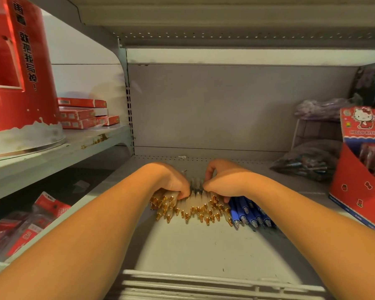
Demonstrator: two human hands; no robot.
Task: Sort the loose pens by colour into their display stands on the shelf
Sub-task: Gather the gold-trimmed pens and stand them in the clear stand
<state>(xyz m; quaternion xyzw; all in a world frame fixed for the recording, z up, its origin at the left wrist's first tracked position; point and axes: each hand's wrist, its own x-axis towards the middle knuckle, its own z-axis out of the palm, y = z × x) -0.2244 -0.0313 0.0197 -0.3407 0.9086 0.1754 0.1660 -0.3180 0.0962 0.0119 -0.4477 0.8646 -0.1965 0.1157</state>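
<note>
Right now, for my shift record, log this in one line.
left hand: holds clear pens | right hand: holds same pile | blue pens: loose beside it | red stand: far right

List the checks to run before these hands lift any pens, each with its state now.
1. Grip: left hand and right hand curl round the gold-tipped pens: ok.
2. Colours apart: blue pens lie touching the gold-tipped ones, partly under the right hand: not ok.
3. Tips aligned: they point toward the camera but fan out unevenly: not ok.
4. Display stand in view on the right: ok.
5. Free slot in that stand: cannot tell.
</note>
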